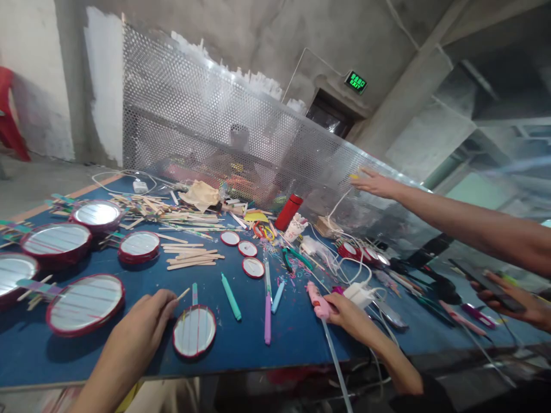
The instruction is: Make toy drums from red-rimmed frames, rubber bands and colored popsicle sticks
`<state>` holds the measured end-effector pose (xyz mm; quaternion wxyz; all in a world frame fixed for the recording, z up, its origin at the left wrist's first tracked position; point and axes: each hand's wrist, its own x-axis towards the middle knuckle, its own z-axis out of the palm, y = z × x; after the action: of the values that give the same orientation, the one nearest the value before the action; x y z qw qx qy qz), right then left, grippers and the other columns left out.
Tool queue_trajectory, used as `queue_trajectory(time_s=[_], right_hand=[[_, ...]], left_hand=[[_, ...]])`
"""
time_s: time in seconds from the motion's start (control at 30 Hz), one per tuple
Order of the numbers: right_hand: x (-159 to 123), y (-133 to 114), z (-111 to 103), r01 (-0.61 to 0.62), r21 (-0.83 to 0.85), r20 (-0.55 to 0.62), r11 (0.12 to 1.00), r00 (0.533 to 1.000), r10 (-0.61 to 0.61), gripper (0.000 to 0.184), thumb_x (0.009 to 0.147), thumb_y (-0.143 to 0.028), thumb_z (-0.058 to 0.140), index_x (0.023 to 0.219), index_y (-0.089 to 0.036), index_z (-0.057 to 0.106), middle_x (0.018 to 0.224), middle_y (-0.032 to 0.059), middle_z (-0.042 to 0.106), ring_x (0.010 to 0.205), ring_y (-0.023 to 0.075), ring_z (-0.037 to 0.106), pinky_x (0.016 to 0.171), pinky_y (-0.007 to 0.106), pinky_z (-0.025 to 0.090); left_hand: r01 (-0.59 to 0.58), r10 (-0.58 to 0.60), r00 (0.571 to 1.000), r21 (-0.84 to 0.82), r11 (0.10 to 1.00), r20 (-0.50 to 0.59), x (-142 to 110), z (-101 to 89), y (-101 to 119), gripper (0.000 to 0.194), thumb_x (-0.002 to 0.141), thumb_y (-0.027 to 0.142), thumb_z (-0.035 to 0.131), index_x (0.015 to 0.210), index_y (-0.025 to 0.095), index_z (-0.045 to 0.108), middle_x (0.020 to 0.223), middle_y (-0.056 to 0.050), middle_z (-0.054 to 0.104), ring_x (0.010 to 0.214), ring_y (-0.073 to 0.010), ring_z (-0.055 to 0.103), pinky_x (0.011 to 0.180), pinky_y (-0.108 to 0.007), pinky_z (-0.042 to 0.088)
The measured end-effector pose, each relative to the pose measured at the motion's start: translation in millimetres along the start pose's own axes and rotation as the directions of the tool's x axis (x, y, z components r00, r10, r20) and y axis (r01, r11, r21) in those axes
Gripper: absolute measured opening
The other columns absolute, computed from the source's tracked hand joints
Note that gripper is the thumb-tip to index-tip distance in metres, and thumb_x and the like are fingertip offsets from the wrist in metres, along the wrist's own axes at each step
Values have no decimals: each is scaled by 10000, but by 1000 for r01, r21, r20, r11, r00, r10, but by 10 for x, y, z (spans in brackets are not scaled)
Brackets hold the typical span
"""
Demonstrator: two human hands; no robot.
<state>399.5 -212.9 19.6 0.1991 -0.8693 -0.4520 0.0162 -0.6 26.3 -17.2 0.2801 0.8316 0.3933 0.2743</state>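
Note:
My left hand [152,315] is closed, pinching a short wooden stick [183,293] whose tip sticks out past the fingers. Just right of it on the blue table [241,358] lies a small round banjo-like piece [194,331] with a red rim, a white face, string-like lines and a short green neck. My right hand [344,312] is wrapped round a pink hot glue gun [317,301], with a long clear glue stick [336,361] trailing from its back. A teal marker [231,296], a purple marker [267,321] and a blue marker [278,296] lie between my hands.
Several larger red-rimmed round pieces [86,304] stand at left. Behind lie wooden sticks [191,255], three small discs [247,248], pliers [297,258] and a red bottle [288,212]. Cables [361,292] clutter the right, where another person's arm [451,215] reaches and a hand holds a phone [491,287].

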Motion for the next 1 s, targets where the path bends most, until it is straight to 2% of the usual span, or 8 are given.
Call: queue_trajectory(time_s=[0.1,0.23,0.4,0.5,0.67,0.77,0.83,1.0], right_hand=[[4,56,28,124,-92,188,988,977,-105,246,897,-403,626,823,-173,668,781,-20,641,720,142,613,709,302,507],[18,137,52,182,-181,246,967,960,-135,238,855,-363,679,965,-153,653,888,13,669,804,164,640,768,359,519],[-73,99,-75,189,-243,140,951,977,-158,331,732,-298,674,1035,-164,676,1015,104,720,930,248,681,833,375,529],[-253,-74,-160,190,-287,-11,939,979,-202,310,781,-395,581,953,-165,698,1016,185,718,974,352,666,885,497,489],[-738,-840,-13,271,-297,-293,916,887,-357,377,929,-479,470,1118,-194,629,1098,149,687,1013,329,636,896,492,453],[-985,-1526,273,496,-285,-380,820,727,-572,257,964,-396,484,1098,-210,599,987,78,704,922,232,657,838,362,486],[-1047,-1934,522,583,-218,-387,783,685,-617,205,974,-339,488,1087,-196,581,936,61,698,869,194,654,773,312,494],[-953,-2461,1119,533,-147,-424,833,727,-540,447,943,-477,510,1191,-106,530,1038,155,673,949,272,629,787,414,517]], left_hand=[[-1,1,1000,-4,1000,-3,-2,13,-23,298,881,438,389,787,243,593,701,-36,636,720,-249,636,688,-341,486],[-14,14,1000,-2,1000,-2,-10,44,-68,310,898,449,380,801,245,593,696,-27,617,710,-237,622,677,-328,470],[-12,12,1000,-15,1000,0,-24,55,-64,314,908,434,356,828,232,582,726,-39,592,734,-250,608,688,-345,456],[-9,9,1000,-3,1000,16,-45,34,-7,292,909,392,347,838,219,572,720,-46,586,743,-257,607,706,-356,458],[-39,39,999,-21,999,9,-75,7,72,268,930,328,328,820,214,543,736,-55,600,756,-252,604,709,-348,467],[-51,51,999,-26,998,12,-88,-4,87,257,942,313,331,798,220,523,751,-55,617,771,-248,606,704,-338,468],[-55,55,998,-28,998,14,-93,-7,88,249,947,297,336,804,220,524,761,-51,629,774,-238,614,711,-326,471],[-57,58,998,-18,998,25,-97,-7,89,245,956,265,355,811,212,545,774,-53,657,759,-225,634,704,-309,481]])
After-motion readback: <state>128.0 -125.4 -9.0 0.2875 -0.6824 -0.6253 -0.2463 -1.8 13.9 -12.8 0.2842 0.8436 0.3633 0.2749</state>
